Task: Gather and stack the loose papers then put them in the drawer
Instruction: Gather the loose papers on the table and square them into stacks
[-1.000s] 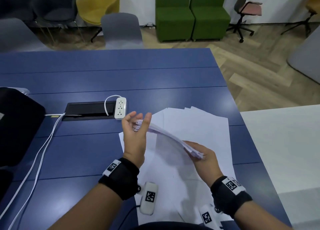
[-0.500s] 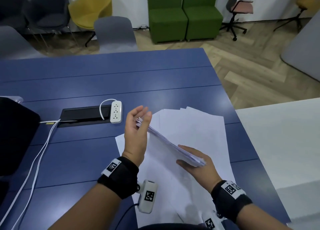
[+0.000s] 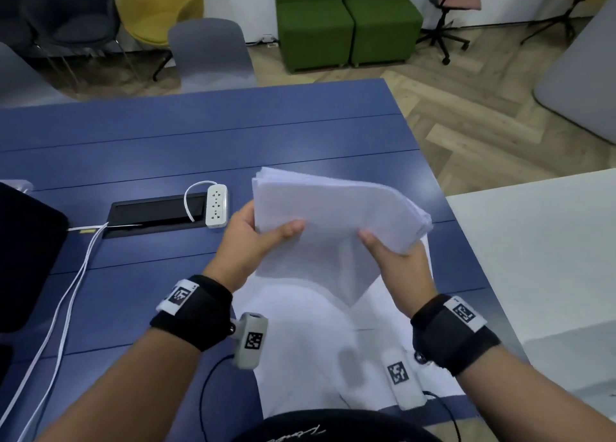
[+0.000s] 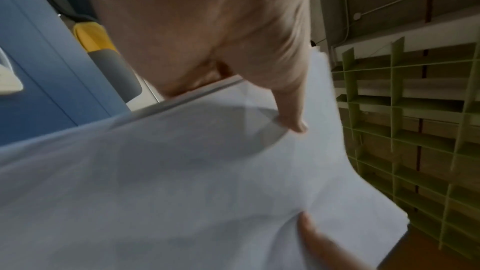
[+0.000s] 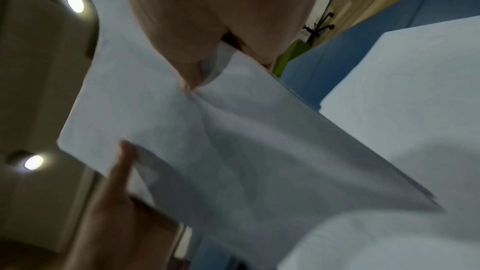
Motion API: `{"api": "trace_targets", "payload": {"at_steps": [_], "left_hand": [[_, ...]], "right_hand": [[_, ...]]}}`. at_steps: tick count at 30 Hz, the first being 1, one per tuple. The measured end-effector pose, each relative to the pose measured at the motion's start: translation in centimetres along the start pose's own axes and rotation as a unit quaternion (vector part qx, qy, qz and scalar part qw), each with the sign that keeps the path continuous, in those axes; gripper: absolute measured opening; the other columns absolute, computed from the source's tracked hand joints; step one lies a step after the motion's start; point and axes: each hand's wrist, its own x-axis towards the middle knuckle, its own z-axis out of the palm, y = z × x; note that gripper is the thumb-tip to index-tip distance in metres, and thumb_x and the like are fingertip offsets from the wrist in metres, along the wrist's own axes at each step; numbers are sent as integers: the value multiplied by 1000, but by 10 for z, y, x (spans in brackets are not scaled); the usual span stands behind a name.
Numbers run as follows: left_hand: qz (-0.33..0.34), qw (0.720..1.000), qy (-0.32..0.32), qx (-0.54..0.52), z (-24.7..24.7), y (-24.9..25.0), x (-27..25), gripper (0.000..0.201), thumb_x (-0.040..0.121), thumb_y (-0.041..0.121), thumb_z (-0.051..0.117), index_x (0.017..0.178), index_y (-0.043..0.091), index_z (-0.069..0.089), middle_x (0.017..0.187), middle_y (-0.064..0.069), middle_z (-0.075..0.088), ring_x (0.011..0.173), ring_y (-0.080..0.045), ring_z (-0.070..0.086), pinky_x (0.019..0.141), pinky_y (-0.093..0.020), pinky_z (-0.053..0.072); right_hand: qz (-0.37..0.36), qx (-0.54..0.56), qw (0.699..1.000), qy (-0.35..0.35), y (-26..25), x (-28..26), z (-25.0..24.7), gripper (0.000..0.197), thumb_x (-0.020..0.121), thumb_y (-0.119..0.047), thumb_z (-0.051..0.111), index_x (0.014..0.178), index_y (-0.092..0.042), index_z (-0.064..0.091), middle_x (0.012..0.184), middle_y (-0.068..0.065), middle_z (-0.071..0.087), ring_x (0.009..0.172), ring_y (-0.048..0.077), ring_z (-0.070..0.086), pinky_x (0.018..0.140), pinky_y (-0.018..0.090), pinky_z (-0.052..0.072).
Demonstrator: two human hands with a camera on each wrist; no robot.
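Observation:
A stack of white papers (image 3: 333,215) is held up above the blue table (image 3: 166,135), tilted toward me. My left hand (image 3: 256,238) grips its left edge, thumb on the front face. My right hand (image 3: 396,261) grips its lower right part, thumb on top. In the left wrist view the papers (image 4: 182,171) fill the frame under my thumb. The right wrist view shows the papers (image 5: 207,130) creased where my thumb pinches. More loose white sheets (image 3: 306,335) lie flat on the table beneath the stack. No drawer is in view.
A white power strip (image 3: 216,205) with its cable lies beside a black cable tray (image 3: 156,213) left of the papers. White cables (image 3: 66,291) run down the table's left. A dark object (image 3: 26,251) sits at far left. A white table (image 3: 540,258) stands to the right.
The stack has been lifted and turned from an edge-on slant to face me. Both hands have shifted to grip its sides with thumbs on the front.

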Motion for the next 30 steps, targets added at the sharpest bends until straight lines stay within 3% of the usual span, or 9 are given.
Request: {"api": "trace_targets", "payload": {"at_steps": [3,6,11,14,17,20,23,26,30], "left_hand": [[-51,993,-70,80,-12,-1,-2,56,71,36,97,122,26,76,122,5,81,117,-16,75,101,-39,58],[-72,978,-120,153,-17,-1,-5,45,85,29,91,126,29,73,120,9,81,114,-16,76,92,-38,62],[-60,975,-80,199,-4,-5,-10,20,98,22,78,118,25,76,86,12,82,55,5,66,54,-16,54],[-61,977,-24,203,-5,-9,-14,15,99,28,76,111,36,76,87,24,80,78,1,73,72,-21,58],[-57,978,18,198,-13,-14,-21,26,98,27,78,124,31,77,112,19,80,105,2,73,91,-24,54],[-85,979,73,169,-17,-17,-32,19,97,26,79,116,28,77,110,15,78,102,-5,73,91,-33,56],[-124,974,109,153,-23,-20,-44,9,96,26,80,101,31,75,97,15,80,97,-10,74,91,-39,58],[-136,971,133,144,-24,-20,-55,14,94,26,82,108,25,77,102,10,83,102,-18,77,92,-43,60],[-129,972,132,143,-22,-15,-66,24,98,19,77,121,16,75,110,7,80,98,-9,77,71,-21,58]], "right_hand": [[-8,35,999,-39,-33,15,1,6,94,-18,80,99,-22,80,106,-1,83,101,20,79,90,37,64],[-19,63,995,-69,-50,38,-4,13,96,-14,77,108,-18,79,114,5,82,108,26,78,97,42,62],[44,96,988,-111,-21,77,-27,41,99,-17,74,137,-8,62,132,12,74,116,29,74,97,46,62],[176,-25,982,-63,38,94,-61,66,95,-32,79,150,-9,48,136,12,67,117,29,70,100,50,59],[316,-250,915,-40,97,102,-112,82,90,-45,81,151,-3,45,143,13,60,128,36,61,99,50,53],[352,-403,844,-19,144,106,-153,96,87,-51,82,154,4,42,152,22,55,134,41,58,100,45,52],[366,-454,812,-14,172,109,-164,121,71,-71,84,159,-4,34,158,21,48,134,41,58,104,47,53],[367,-491,790,10,184,117,-159,137,65,-82,80,163,-7,21,167,22,28,145,42,46,110,51,45],[343,-508,790,17,184,130,-137,146,55,-85,83,162,-8,21,166,21,23,149,43,37,114,56,42]]}}
